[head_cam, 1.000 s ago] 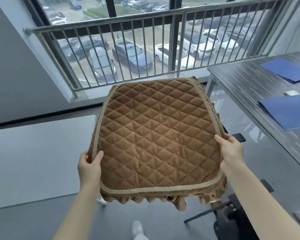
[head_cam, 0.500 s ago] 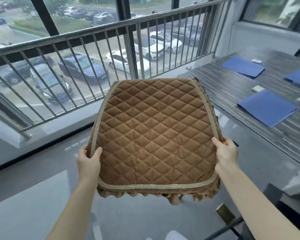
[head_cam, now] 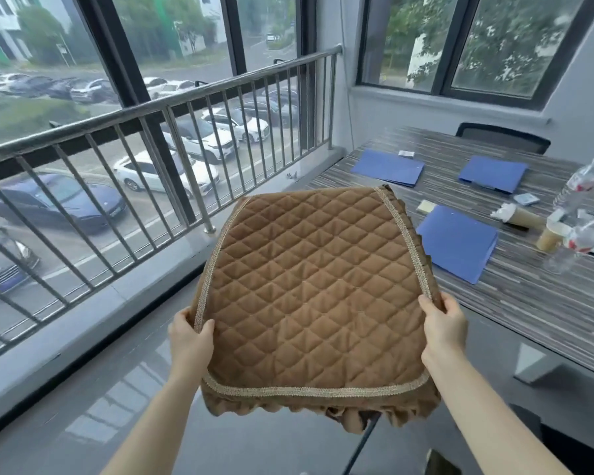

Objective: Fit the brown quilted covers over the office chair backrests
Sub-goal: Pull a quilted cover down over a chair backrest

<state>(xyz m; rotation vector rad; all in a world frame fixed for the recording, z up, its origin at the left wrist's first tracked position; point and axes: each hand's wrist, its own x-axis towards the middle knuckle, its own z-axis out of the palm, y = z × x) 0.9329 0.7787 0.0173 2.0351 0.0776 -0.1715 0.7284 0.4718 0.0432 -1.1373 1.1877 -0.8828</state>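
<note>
I hold a brown quilted cover (head_cam: 312,293) flat in front of me, above the floor, its beige-trimmed face up and its ruffled hem hanging at the near edge. My left hand (head_cam: 190,341) grips its left edge with the thumb on top. My right hand (head_cam: 443,329) grips its right edge the same way. A black office chair backrest (head_cam: 503,136) shows behind the far side of the table. Dark chair parts (head_cam: 542,437) sit low at the bottom right, mostly hidden by my arm and the cover.
A striped grey table (head_cam: 515,296) runs along the right with blue folders (head_cam: 455,246), paper cups and plastic bottles (head_cam: 576,234). A steel railing (head_cam: 172,159) stands before the windows on the left. Grey floor lies below.
My view has swung right and up while the cover stays in both hands. More of the table, the far chair and the side window have come into sight.
</note>
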